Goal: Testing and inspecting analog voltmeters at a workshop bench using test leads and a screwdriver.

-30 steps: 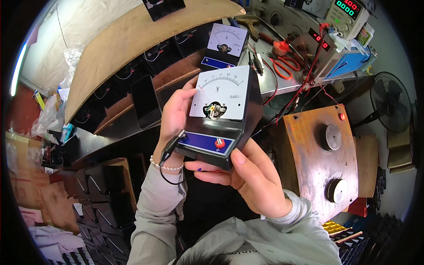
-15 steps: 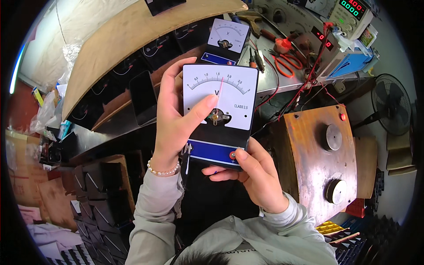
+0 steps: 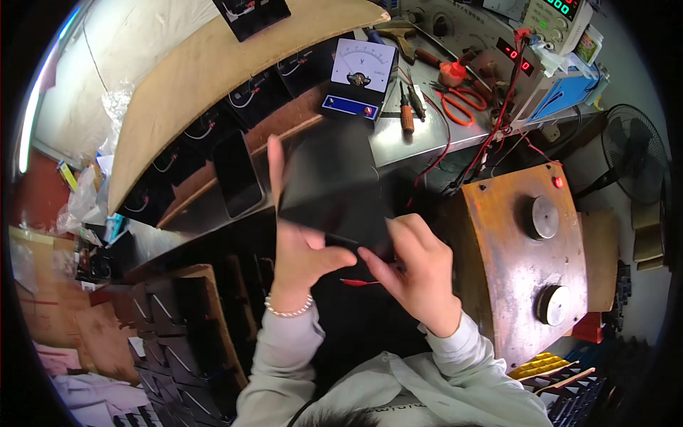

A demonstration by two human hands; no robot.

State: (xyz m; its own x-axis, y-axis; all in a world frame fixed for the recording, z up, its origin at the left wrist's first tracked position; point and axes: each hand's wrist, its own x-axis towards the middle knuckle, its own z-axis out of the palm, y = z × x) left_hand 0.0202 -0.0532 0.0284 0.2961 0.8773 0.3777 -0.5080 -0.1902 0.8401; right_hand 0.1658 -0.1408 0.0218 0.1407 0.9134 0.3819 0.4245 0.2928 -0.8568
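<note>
A black-cased analog voltmeter [image 3: 334, 188] is held between my two hands in front of me. Its plain dark casing shows now, smeared by motion, and its dial is out of sight. My left hand [image 3: 295, 260], with a pearl bracelet at the wrist, grips the left side and lower edge. At the lower right corner, my right hand [image 3: 423, 274] closes on the case with thumb and fingers. A small red clip or lead tip [image 3: 359, 282] shows below the meter. A second voltmeter [image 3: 364, 67], white-faced with a blue strip, stands on the bench beyond.
A phone [image 3: 238, 174] leans at the wooden shelf board [image 3: 163, 107], with black meter cases beneath. Orange-handled scissors [image 3: 459, 105] and a screwdriver [image 3: 406, 114] lie on the metal bench. At right are a wooden box with metal knobs [image 3: 523, 263], power supplies and a fan [image 3: 632, 160].
The voltmeter has been turned so its dial no longer faces me, and both hands have shifted grip. My left thumb has moved from the dial to the lower edge. The view has shifted slightly.
</note>
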